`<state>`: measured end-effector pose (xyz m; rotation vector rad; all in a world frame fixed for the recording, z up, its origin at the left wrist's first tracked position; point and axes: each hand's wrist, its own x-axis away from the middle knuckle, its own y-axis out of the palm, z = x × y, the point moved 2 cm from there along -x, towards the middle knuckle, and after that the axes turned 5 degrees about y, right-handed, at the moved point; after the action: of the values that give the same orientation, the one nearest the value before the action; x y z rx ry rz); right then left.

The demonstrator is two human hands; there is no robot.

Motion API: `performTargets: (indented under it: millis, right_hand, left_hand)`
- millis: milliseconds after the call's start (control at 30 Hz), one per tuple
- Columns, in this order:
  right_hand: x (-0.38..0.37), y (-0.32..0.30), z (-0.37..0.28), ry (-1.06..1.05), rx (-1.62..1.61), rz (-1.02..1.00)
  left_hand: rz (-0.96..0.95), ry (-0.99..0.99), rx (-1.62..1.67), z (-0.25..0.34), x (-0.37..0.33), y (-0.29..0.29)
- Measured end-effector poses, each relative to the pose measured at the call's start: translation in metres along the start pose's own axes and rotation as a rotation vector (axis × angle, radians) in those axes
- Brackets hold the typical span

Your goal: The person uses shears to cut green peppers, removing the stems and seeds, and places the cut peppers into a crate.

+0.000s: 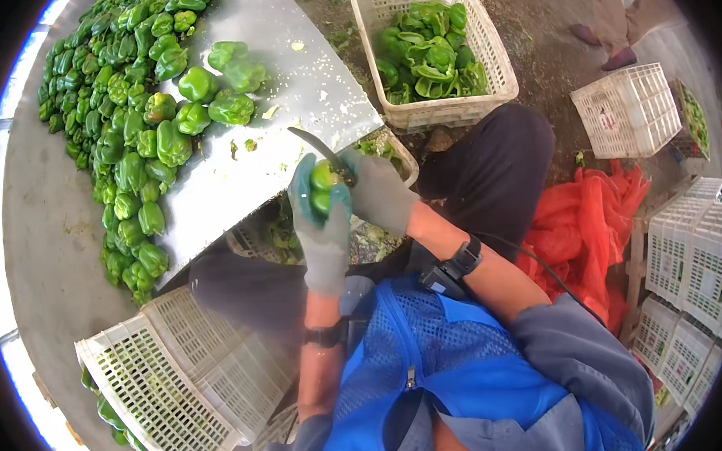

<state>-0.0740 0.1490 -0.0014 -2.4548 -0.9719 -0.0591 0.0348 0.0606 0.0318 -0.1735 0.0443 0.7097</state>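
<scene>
My left hand (326,244), in a grey glove with teal fingertips, is closed around a green bell pepper (322,188). Just to its right, my gloved right hand (381,192) grips a knife (316,145) whose dark curved blade points up and left, above the pepper. Both hands are over my lap, beside the metal table's (225,165) right edge. Several loose whole bell peppers (231,107) lie on the metal, left of the hands. A large heap of green peppers (122,115) spreads farther left.
A white crate (494,94) of cut peppers stands ahead on the floor. Scraps lie in a container (409,159) below my hands. White crates (158,362) sit at lower left, others (686,251) are stacked at right. Red netting (578,220) lies beside my right knee.
</scene>
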Motion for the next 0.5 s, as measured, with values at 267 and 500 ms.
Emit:
performTargets:
  millis: [267,500]
  right_hand:
    - [-0.009,0.022,0.006,-0.020,-0.099,0.015]
    - [-0.002,0.018,0.022,0.007,-0.542,-0.014]
  left_hand:
    - [0.104,-0.034,0.053,-0.007,0.001,-0.003]
    - [0.130,-0.026,0.276,-0.007,-0.002,-0.009]
